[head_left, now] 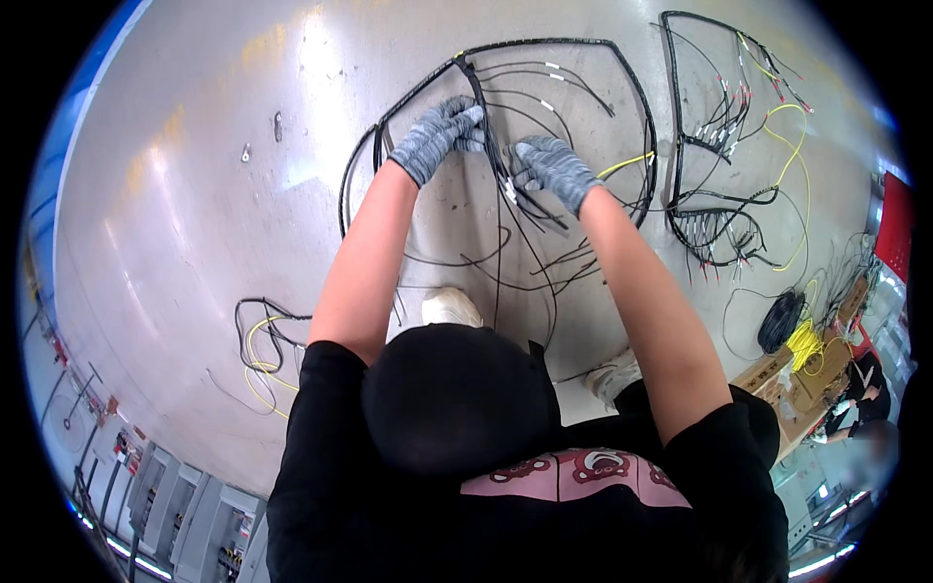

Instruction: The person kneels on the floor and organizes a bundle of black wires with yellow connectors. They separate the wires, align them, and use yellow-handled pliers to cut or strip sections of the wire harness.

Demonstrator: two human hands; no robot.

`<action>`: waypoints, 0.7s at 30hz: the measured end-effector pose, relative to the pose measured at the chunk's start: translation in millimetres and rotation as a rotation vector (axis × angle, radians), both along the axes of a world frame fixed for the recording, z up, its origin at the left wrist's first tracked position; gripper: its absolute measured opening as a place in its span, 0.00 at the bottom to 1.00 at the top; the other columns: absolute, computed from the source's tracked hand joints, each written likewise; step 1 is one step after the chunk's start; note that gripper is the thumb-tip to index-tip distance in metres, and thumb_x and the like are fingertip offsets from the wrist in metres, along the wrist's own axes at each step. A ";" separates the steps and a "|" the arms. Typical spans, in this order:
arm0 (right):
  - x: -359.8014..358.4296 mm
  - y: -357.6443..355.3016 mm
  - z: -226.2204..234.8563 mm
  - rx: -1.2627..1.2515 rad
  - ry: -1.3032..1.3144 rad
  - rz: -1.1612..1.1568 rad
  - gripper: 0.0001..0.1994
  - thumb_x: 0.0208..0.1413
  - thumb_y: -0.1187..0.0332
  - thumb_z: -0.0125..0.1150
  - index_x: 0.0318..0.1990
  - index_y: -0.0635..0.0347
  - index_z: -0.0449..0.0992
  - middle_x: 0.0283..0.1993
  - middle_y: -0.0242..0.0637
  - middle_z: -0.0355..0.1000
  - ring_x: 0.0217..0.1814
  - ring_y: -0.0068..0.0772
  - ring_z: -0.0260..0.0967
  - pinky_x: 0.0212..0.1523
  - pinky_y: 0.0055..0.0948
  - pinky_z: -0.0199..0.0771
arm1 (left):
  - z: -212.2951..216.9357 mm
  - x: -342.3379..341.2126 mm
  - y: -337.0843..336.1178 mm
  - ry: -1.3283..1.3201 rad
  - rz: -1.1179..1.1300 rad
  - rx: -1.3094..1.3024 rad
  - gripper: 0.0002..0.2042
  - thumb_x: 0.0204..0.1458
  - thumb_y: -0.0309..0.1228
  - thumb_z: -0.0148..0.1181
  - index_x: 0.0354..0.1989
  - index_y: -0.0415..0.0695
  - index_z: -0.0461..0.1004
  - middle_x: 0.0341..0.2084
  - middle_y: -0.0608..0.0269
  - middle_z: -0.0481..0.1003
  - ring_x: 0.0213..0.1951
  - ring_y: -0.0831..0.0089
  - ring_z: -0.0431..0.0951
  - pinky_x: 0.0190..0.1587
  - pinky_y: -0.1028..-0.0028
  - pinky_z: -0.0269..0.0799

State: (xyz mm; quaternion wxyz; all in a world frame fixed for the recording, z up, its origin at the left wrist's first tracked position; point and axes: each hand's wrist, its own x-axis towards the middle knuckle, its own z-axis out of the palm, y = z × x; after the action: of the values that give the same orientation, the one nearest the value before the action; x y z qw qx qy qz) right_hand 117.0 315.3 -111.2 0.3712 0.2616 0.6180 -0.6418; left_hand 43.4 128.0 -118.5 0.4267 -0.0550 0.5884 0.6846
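Note:
A black wiring harness [544, 42] lies on the grey floor, its taped trunk bent into a wide loop with loose black wires inside it. A branch bundle of black wires [493, 136] runs down from the trunk's top, some wires bearing white labels [510, 190]. My left hand [437, 138], in a grey glove, is closed around the upper part of this bundle. Just right of the bundle is my right hand [552, 169], gloved alike, with its fingers curled together beside the labelled wires. What its fingertips hold, if anything, is hidden.
Right of the loop lies another black harness [677, 97] with red-tipped ends and a yellow cable [799, 146]. Coiled black cable [780, 323] and yellow cable [805, 345] sit by cardboard [826, 374] at lower right, near another person [860, 394]. More cables [258, 335] lie at left.

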 end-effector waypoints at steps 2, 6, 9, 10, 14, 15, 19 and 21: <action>8.8 6.3 10.4 -0.113 -0.087 -0.020 0.11 0.56 0.62 0.49 0.38 0.60 0.72 0.29 0.31 0.70 0.26 0.19 0.65 0.27 0.20 0.67 | -7.5 -2.7 -2.1 0.001 -0.015 0.016 0.12 0.53 0.33 0.53 0.42 0.39 0.68 0.28 0.68 0.72 0.27 0.80 0.73 0.31 0.80 0.73; 13.5 8.6 31.8 -0.074 0.054 0.155 0.14 0.53 0.61 0.53 0.41 0.61 0.72 0.32 0.30 0.71 0.31 0.18 0.66 0.33 0.19 0.67 | -3.7 -1.6 0.5 -0.036 0.001 -0.025 0.13 0.52 0.33 0.54 0.42 0.39 0.68 0.26 0.68 0.71 0.25 0.79 0.73 0.30 0.80 0.73; 9.5 7.2 25.5 -0.059 0.043 0.254 0.17 0.49 0.63 0.59 0.45 0.60 0.72 0.34 0.29 0.71 0.33 0.18 0.66 0.36 0.19 0.68 | -0.3 -0.9 1.8 -0.032 0.006 -0.027 0.13 0.52 0.34 0.54 0.42 0.39 0.68 0.26 0.67 0.71 0.25 0.79 0.73 0.29 0.80 0.73; 8.2 7.9 24.8 -0.055 0.044 0.278 0.16 0.49 0.64 0.60 0.44 0.61 0.72 0.34 0.29 0.71 0.33 0.18 0.66 0.36 0.19 0.68 | 0.4 -0.8 2.0 -0.024 0.005 -0.021 0.13 0.52 0.34 0.54 0.42 0.39 0.68 0.25 0.67 0.71 0.25 0.79 0.73 0.29 0.80 0.73; 2.2 10.7 19.4 -0.093 -0.016 0.322 0.14 0.47 0.69 0.61 0.42 0.64 0.72 0.32 0.31 0.71 0.33 0.20 0.68 0.36 0.20 0.70 | 3.2 0.0 1.5 -0.045 0.011 -0.011 0.13 0.52 0.34 0.53 0.42 0.39 0.68 0.25 0.66 0.71 0.25 0.78 0.74 0.29 0.80 0.74; 1.4 11.5 20.2 -0.110 -0.028 0.311 0.14 0.47 0.69 0.61 0.41 0.64 0.72 0.32 0.31 0.71 0.33 0.20 0.68 0.35 0.20 0.70 | 3.5 0.0 1.7 -0.044 0.012 -0.010 0.13 0.52 0.34 0.53 0.42 0.39 0.68 0.25 0.66 0.71 0.25 0.78 0.74 0.29 0.80 0.74; 0.9 13.8 26.5 -0.154 -0.069 0.257 0.11 0.47 0.70 0.60 0.39 0.62 0.73 0.29 0.29 0.71 0.29 0.19 0.67 0.31 0.19 0.68 | 1.2 0.2 0.8 -0.034 0.012 -0.005 0.12 0.53 0.33 0.53 0.41 0.40 0.68 0.25 0.66 0.71 0.25 0.77 0.74 0.29 0.79 0.74; -0.6 13.0 34.7 -0.173 -0.077 0.243 0.09 0.47 0.69 0.60 0.37 0.61 0.74 0.27 0.28 0.70 0.28 0.17 0.65 0.29 0.18 0.66 | 1.3 -0.1 0.1 -0.038 0.018 -0.010 0.11 0.53 0.34 0.53 0.41 0.40 0.68 0.25 0.66 0.71 0.25 0.77 0.74 0.29 0.79 0.74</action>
State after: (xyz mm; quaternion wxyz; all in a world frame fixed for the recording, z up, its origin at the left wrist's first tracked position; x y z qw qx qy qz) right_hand 116.4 328.3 -76.5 0.4907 0.1764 0.5729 -0.6324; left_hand 43.2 128.1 -117.2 0.4314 -0.0752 0.5831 0.6843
